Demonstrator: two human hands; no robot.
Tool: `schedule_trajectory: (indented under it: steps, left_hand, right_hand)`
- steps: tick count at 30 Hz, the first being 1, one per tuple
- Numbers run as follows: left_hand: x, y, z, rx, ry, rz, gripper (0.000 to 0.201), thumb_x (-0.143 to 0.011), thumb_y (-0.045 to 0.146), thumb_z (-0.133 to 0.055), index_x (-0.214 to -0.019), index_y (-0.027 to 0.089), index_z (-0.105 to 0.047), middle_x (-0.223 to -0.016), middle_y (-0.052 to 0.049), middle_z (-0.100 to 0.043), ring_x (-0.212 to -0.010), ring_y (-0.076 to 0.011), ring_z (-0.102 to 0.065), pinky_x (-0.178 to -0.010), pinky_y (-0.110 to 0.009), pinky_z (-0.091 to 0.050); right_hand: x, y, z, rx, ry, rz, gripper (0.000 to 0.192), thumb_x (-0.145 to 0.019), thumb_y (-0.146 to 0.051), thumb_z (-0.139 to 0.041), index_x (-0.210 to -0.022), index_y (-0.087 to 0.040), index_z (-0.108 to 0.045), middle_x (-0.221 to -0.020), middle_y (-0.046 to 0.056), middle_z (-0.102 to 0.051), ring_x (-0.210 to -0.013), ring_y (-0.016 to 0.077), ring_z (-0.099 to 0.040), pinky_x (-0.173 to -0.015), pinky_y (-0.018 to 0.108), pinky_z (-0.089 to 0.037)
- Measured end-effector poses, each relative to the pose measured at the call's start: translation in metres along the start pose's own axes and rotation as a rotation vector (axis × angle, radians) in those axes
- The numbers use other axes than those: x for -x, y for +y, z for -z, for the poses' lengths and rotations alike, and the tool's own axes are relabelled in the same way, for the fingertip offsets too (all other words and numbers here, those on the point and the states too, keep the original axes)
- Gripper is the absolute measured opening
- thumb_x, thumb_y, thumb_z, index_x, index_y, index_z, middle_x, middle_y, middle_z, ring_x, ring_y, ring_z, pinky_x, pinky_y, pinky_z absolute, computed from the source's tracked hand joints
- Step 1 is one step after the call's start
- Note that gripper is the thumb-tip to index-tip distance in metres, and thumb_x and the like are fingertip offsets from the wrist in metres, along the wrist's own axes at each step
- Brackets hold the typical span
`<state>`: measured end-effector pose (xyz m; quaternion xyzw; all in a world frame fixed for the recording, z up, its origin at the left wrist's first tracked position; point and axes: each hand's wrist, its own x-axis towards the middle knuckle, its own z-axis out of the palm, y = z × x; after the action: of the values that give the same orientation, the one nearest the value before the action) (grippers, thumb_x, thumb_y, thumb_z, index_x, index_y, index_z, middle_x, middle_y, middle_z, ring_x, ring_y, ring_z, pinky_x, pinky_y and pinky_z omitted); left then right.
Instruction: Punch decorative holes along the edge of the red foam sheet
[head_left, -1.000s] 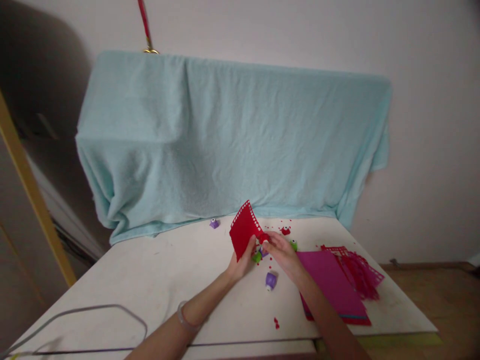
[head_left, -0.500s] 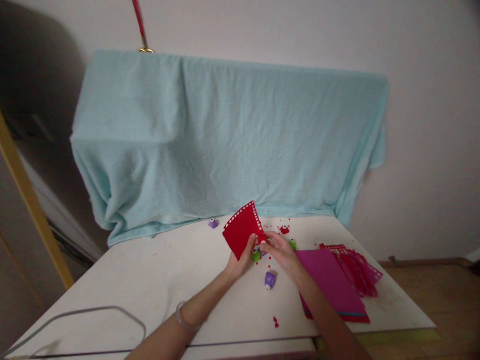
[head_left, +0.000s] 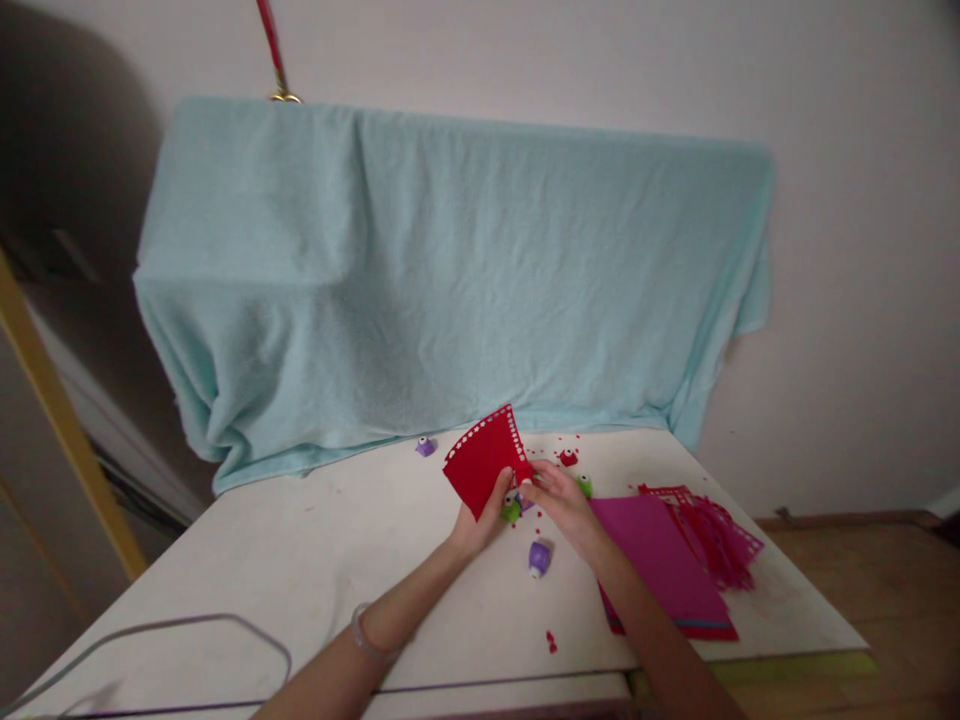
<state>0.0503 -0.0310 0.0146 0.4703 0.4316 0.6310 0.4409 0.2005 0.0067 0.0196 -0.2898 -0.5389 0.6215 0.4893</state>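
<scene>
My left hand [head_left: 480, 520] is closed on a red sheet of paper [head_left: 478, 465], its thumb lying over the lower right side. Small punched holes line the sheet's top and right edges. Pinched in my right hand [head_left: 561, 500] is a small red and white craft punch [head_left: 526, 474], set against the right edge of the sheet. My fingers partly cover the punch. Just below the hands, a green punch [head_left: 511, 508] sits on the table beside a partly hidden purple one. Another purple punch [head_left: 539, 559] lies nearer to me.
The white table [head_left: 300, 570] also bears a purple punch [head_left: 425, 446], a red punch [head_left: 568, 457], a green punch [head_left: 584, 485] and red paper bits [head_left: 551, 641]. Magenta sheets [head_left: 656, 550] and punched scraps [head_left: 716, 545] lie right. A light-blue cloth [head_left: 465, 270] hangs behind; a grey cable [head_left: 217, 617] runs front left.
The red punch has tilted slightly and moved a little lower along the sheet's right edge. Both hands keep their hold, and the view has shifted slightly.
</scene>
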Motion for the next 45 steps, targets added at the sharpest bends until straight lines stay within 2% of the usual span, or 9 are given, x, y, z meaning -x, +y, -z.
schedule_trajectory:
  steps: [16,25,30,33,39,45]
  left_hand:
    - [0.001,0.009,-0.002,-0.018,-0.021,-0.071,0.043,-0.086,0.048,-0.058,-0.116,0.017,-0.061,-0.119,-0.010,-0.065,-0.110,-0.0246,-0.060,-0.101,-0.038,-0.043]
    - [0.000,0.002,-0.001,0.028,-0.036,0.019,0.050,-0.082,0.052,-0.062,-0.116,0.015,-0.061,-0.119,-0.012,-0.065,-0.112,-0.0270,-0.059,-0.102,-0.041,-0.042]
    - [0.000,0.000,0.000,0.046,-0.038,0.103,0.050,-0.082,0.054,-0.061,-0.112,0.014,-0.064,-0.106,-0.011,-0.069,-0.103,-0.0262,-0.063,-0.097,-0.040,-0.045]
    - [0.000,-0.002,0.000,0.049,-0.049,0.092,0.050,-0.083,0.055,-0.059,-0.111,0.014,-0.064,-0.104,-0.011,-0.070,-0.099,-0.0250,-0.063,-0.093,-0.039,-0.046]
    - [-0.001,0.001,-0.001,-0.043,-0.122,0.063,0.051,-0.083,0.059,-0.055,-0.098,0.012,-0.066,-0.099,-0.011,-0.069,-0.092,-0.0246,-0.061,-0.085,-0.035,-0.048]
    - [-0.002,0.003,0.000,-0.075,-0.160,0.052,0.053,-0.081,0.063,-0.054,-0.091,0.013,-0.065,-0.082,-0.007,-0.066,-0.079,-0.0213,-0.058,-0.075,-0.031,-0.047]
  right_hand:
    - [0.000,0.000,0.000,0.015,-0.034,0.030,0.036,-0.070,-0.032,-0.078,-0.102,-0.022,-0.065,-0.103,0.005,-0.068,-0.086,0.0188,-0.064,-0.070,0.028,-0.050]
    - [0.000,-0.001,0.001,0.041,-0.002,-0.004,0.038,-0.064,-0.035,-0.082,-0.096,-0.023,-0.067,-0.092,0.003,-0.070,-0.080,0.0191,-0.065,-0.070,0.030,-0.050]
    - [0.001,-0.002,0.000,0.054,0.010,-0.017,0.036,-0.064,-0.035,-0.082,-0.094,-0.022,-0.067,-0.086,0.002,-0.070,-0.076,0.0180,-0.064,-0.066,0.028,-0.049]
    - [0.001,-0.003,-0.001,0.048,0.014,0.000,0.034,-0.064,-0.035,-0.082,-0.092,-0.022,-0.068,-0.084,0.001,-0.069,-0.073,0.0166,-0.062,-0.063,0.027,-0.047]
    - [-0.001,0.000,-0.001,0.044,0.027,0.039,0.031,-0.066,-0.035,-0.080,-0.091,-0.021,-0.068,-0.086,0.002,-0.068,-0.072,0.0157,-0.060,-0.061,0.027,-0.047]
    - [0.000,0.000,-0.002,0.037,0.034,0.047,0.027,-0.070,-0.034,-0.078,-0.091,-0.021,-0.068,-0.086,0.001,-0.067,-0.070,0.0142,-0.059,-0.061,0.026,-0.046]
